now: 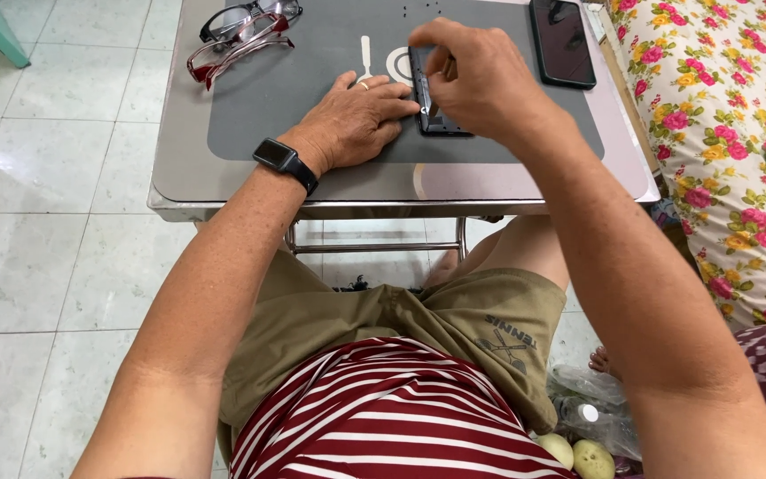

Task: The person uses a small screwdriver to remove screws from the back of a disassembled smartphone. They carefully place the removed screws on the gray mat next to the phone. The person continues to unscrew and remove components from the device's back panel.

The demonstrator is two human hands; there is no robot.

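Slippage is the likely fault: a small black rectangular phone [437, 99] is lying on the grey rubber mat [250, 106] of the metal table [179, 191], pinned by flat, extended fingers of the left hand [356, 120], while the right hand [480, 80] is pinched closed on a thin tool, barely visible. A skid could gouge it. Red-framed glasses [237, 44] and a second black phone [562, 40] are lying well apart.

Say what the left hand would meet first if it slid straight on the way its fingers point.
The left hand lies flat, its fingers aimed right at the small dark phone under the right hand. It already appears to touch that phone's edge, so that comes first.
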